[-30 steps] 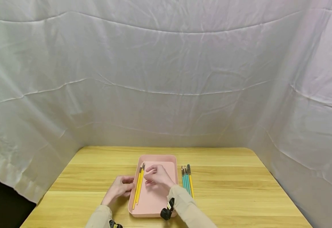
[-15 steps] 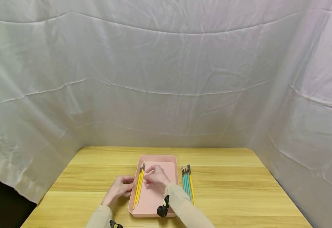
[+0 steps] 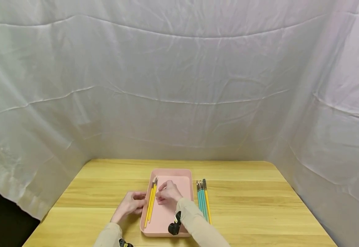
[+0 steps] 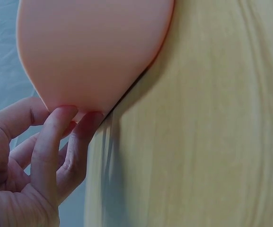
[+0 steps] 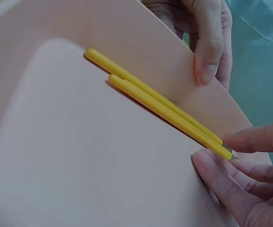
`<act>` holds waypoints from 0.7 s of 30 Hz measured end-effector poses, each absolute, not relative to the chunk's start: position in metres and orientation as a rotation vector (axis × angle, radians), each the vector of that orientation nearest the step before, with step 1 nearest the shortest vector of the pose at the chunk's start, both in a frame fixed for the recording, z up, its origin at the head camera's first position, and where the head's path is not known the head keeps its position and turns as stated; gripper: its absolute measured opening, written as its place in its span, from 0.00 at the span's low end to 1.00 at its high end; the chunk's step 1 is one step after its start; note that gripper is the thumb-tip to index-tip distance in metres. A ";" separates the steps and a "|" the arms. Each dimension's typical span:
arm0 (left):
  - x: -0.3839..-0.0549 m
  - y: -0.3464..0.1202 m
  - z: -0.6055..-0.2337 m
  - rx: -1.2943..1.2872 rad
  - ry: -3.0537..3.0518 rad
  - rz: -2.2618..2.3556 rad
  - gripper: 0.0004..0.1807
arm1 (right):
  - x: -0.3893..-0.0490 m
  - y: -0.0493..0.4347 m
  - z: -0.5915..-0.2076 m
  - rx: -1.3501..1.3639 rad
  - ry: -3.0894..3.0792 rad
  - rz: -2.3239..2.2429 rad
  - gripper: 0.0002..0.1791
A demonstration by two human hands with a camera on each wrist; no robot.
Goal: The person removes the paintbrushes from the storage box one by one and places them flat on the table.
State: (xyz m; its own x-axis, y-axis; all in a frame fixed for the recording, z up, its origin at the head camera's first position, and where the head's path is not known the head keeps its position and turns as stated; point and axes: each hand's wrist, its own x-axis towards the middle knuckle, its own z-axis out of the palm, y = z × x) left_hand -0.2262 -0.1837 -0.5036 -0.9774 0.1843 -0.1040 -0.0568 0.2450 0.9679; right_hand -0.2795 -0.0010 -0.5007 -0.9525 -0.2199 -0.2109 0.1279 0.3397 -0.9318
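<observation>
A pink tray (image 3: 168, 224) stands lengthwise before me on the table. Along its left inner side lie yellow paintbrushes (image 3: 151, 205), dark ferrules away from me. My right hand (image 3: 168, 192) reaches over the tray and pinches these brushes near their ferrules. In the right wrist view the yellow handles (image 5: 155, 109) run in between its thumb and index finger, and the bristle ends are hidden. My left hand (image 3: 131, 204) holds the tray's left wall. In the left wrist view, fingers (image 4: 56, 137) press its outer face; in the right wrist view, one fingertip laps over the rim.
Right of the tray, several teal paintbrushes (image 3: 201, 199) lie side by side on the wooden table (image 3: 253, 206). A yellow paintbrush with a wide dark ferrule (image 3: 207, 202) lies beside them, partly behind the right sleeve (image 3: 198, 223). A pale grey curtain (image 3: 179, 130) hangs around the table.
My right forearm has swung a little to the left, and the right hand's raised index finger has come down towards the thumb. My left hand and the tray stay in place.
</observation>
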 end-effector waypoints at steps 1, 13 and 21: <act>-0.227 -0.184 -0.505 0.120 2.316 1.814 0.25 | -0.279 -0.001 -0.501 -0.081 2.317 -1.639 0.09; -0.227 -0.184 -0.504 0.120 2.313 1.808 0.25 | -0.281 -0.007 -0.502 -0.134 2.412 -1.548 0.07; -0.228 -0.183 -0.504 0.122 2.315 1.797 0.25 | -0.284 -0.007 -0.507 -0.136 2.463 -1.512 0.09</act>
State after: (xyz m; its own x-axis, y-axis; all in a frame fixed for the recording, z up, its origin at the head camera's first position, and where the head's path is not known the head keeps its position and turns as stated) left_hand -0.2284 -0.1831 -0.5043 -0.9750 0.1918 -0.1126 -0.0615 0.2543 0.9652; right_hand -0.2841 -0.0068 -0.5066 -0.9649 -0.2075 -0.1607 0.0494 0.4578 -0.8877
